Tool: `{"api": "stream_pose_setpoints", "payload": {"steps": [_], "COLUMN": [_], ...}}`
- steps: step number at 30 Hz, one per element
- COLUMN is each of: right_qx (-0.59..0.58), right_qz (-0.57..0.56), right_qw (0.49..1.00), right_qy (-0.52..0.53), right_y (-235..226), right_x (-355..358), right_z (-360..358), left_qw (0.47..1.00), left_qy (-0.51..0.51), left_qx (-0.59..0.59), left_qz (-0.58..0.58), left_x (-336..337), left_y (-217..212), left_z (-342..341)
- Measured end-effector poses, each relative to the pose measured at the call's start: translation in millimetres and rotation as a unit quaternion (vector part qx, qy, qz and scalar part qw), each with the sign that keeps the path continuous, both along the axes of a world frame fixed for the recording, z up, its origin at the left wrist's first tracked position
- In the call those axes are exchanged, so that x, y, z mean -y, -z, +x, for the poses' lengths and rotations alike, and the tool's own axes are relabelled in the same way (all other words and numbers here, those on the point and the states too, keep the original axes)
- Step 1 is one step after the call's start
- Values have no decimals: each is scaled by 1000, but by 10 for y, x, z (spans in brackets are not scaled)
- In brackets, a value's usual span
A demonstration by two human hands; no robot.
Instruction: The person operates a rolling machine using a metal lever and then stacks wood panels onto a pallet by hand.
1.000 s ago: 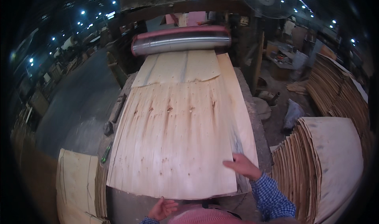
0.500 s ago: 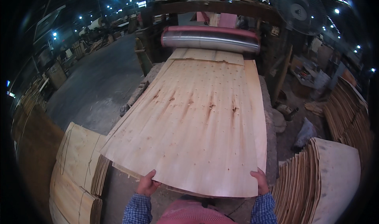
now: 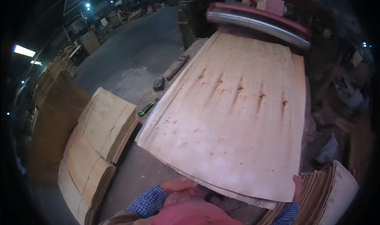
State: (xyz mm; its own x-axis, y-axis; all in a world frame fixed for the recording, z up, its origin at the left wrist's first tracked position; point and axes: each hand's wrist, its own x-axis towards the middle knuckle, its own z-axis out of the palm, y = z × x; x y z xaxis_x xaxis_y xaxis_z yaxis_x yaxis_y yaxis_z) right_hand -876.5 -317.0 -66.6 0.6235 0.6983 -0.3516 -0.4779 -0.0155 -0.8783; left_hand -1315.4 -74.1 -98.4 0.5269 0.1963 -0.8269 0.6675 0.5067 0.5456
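A wide pale wood veneer sheet (image 3: 237,118) with dark knots and streaks lies on a stack of similar sheets in front of me. At its near right corner, my right hand (image 3: 297,184) pinches the edge. My left hand (image 3: 180,184) is just below the sheet's near edge, close to my body. Its fingers point right and are blurred and partly hidden, so their grip is unclear. Beyond the far end of the sheet is a shiny metal roller (image 3: 257,25) with a pink-red cover.
Tied veneer bundles (image 3: 93,145) stand at the left, and another upright veneer stack (image 3: 326,193) at the near right. A green and black utility knife (image 3: 148,107) and a dark block (image 3: 158,84) lie along the left ledge. Grey floor (image 3: 130,58) stretches away at far left.
The view has turned left and down. My left hand has let go of the sheet's near edge and drawn in toward my body. The sheet's far end now reaches the roller; my right hand remains at the corner.
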Motion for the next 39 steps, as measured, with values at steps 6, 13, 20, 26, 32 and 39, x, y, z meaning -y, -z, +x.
{"api": "stream_pose_setpoints", "payload": {"steps": [6, 13, 20, 26, 32, 39], "right_qx": [-230, -218, -110, 8, -124, 396], "right_qz": [186, 196, 110, 131, 114, -165], "right_qw": [908, 931, 966, 955, 937, 903], "right_qy": [296, 217, 208, 266, 307, 26], "right_y": [151, 709, 852, -306, 556, 245], "right_x": [-11, -815, -1537, -1803, -1489, -2055], "right_z": [-920, -2115, -2975, -3088, -3378, -3170], "left_qw": [758, 748, 925, 894, 901, 896], "left_qy": [-344, -80, -118, -231, -358, -245], "left_qx": [-27, -106, -3, 250, 235, 146], "left_qz": [553, 650, 361, 291, 76, 341], "left_x": [-1869, -3277, -4041, -4145, -3740, -4782], "left_y": [90, 840, 1248, 1973, 976, 888], "left_z": [-805, -623, -798, -1055, -919, -443]}}
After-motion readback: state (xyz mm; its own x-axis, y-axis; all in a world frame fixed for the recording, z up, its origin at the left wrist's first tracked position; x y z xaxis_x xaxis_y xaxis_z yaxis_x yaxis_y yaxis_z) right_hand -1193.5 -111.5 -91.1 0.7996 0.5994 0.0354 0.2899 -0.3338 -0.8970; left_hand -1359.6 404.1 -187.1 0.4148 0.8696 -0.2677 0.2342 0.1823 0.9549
